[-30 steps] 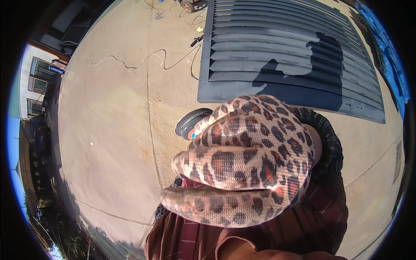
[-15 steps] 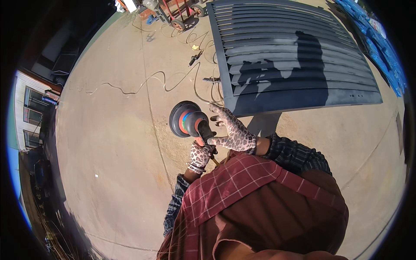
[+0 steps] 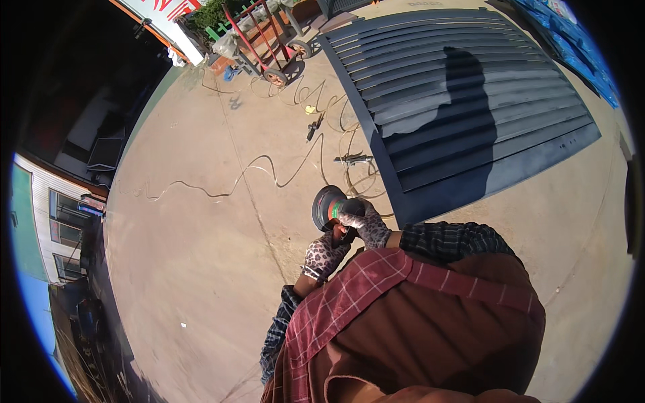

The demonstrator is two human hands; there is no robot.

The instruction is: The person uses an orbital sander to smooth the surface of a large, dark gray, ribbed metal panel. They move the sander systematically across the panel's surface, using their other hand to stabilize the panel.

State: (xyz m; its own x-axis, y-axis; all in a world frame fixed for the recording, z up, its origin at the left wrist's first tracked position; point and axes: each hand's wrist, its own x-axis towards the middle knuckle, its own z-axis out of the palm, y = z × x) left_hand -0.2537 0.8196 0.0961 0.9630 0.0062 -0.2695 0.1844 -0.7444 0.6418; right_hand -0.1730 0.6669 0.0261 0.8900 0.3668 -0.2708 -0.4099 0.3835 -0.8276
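A round orbital sander (image 3: 325, 207) with a dark pad and a green and red band is held close in front of me, its pad turned to the left. My left hand (image 3: 324, 258), in a spotted glove, grips it from below near the handle. Around its rounded top wraps my right hand (image 3: 369, 226), gloved alike. The handle is mostly hidden by both hands. Just beyond them lies a large dark grey louvred metal panel (image 3: 384, 181), with whitish dull patches on its slats and my shadow across it.
A thin hose (image 3: 232, 188) snakes over the concrete floor (image 3: 195, 269). A spray-gun-like tool (image 3: 353, 159) and a small black tool (image 3: 312, 129) lie beside the panel. A red hand truck (image 3: 259, 40) stands at the back. Blue sheeting (image 3: 578, 47) runs along the far right.
My right hand, spread beside the sander before, has closed around its top. The sander has tilted more edge-on and moved nearer my body. The view has swung slightly.
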